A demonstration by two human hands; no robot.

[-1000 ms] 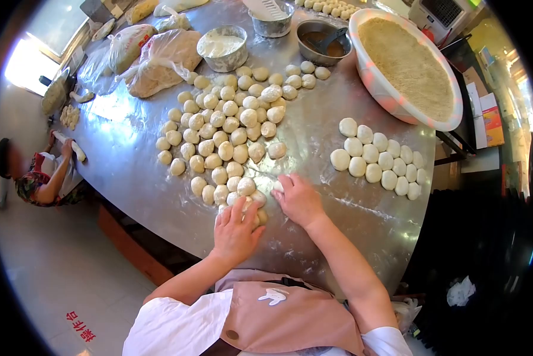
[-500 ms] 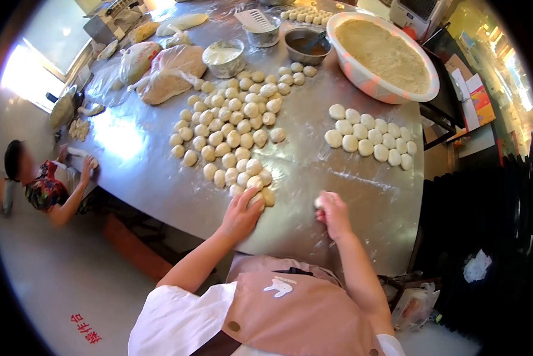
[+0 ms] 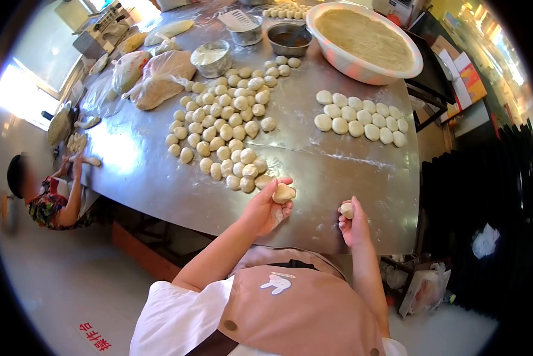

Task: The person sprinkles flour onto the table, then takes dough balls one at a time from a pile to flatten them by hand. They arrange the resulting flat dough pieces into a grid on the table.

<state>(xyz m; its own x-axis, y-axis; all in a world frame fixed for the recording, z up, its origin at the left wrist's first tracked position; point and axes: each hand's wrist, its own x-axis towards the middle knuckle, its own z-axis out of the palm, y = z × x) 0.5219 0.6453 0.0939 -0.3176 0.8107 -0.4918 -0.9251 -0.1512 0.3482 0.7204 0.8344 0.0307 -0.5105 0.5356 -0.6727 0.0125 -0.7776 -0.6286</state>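
Note:
Palm up near the table's front edge, my left hand (image 3: 265, 209) holds a pale dough piece (image 3: 283, 193) between thumb and fingers. My right hand (image 3: 355, 225) is closed around a smaller dough ball (image 3: 346, 210), which shows between thumb and fingertips. Beyond my left hand lies a large cluster of round dough balls (image 3: 219, 127), the nearest of them almost touching it. Farther off on the right, flattened dough rounds (image 3: 356, 128) lie in rows.
A big basin of crumbly filling (image 3: 419, 66) stands at the back right. Near it are a metal bowl of brown liquid (image 3: 289, 39), a flour tub (image 3: 211, 59) and bagged dough (image 3: 160, 80). At the left edge, a person (image 3: 53, 199) handles a dough strip (image 3: 86, 160).
My left hand has lifted from the dough cluster and turned palm up with a dough piece. My right hand has moved right and turned upward, showing its dough ball. The camera view has shifted slightly.

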